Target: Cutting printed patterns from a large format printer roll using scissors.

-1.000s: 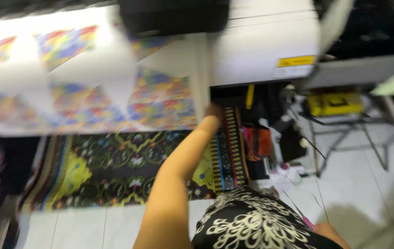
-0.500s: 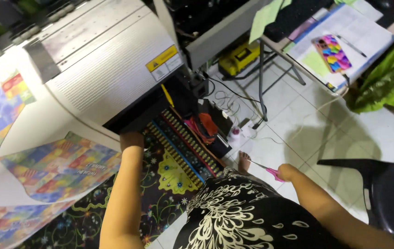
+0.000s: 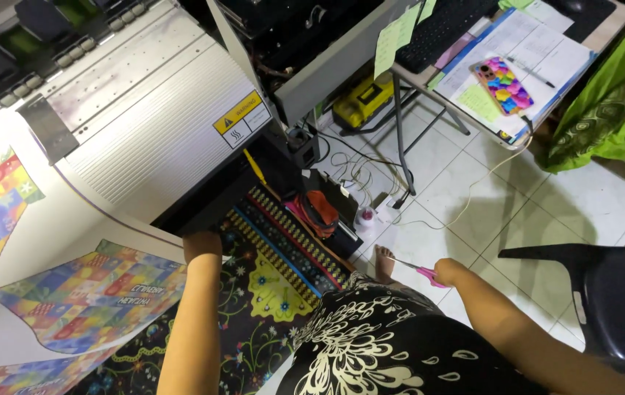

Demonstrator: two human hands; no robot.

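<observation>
From the head view, your left hand (image 3: 201, 245) reaches under the big printer (image 3: 159, 139), at the edge of the printed sheet (image 3: 71, 292); its grip I cannot tell. Your right hand (image 3: 448, 272) clenches pink-handled scissors (image 3: 418, 271) above the tiled floor (image 3: 473, 212)

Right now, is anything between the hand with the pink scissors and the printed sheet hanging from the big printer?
Yes. The right hand holds the pink scissors off to one side, while the printed sheet hangs on the other. The person's own body, in a black patterned garment, lies between them. The left hand reaches under the printer.
</observation>
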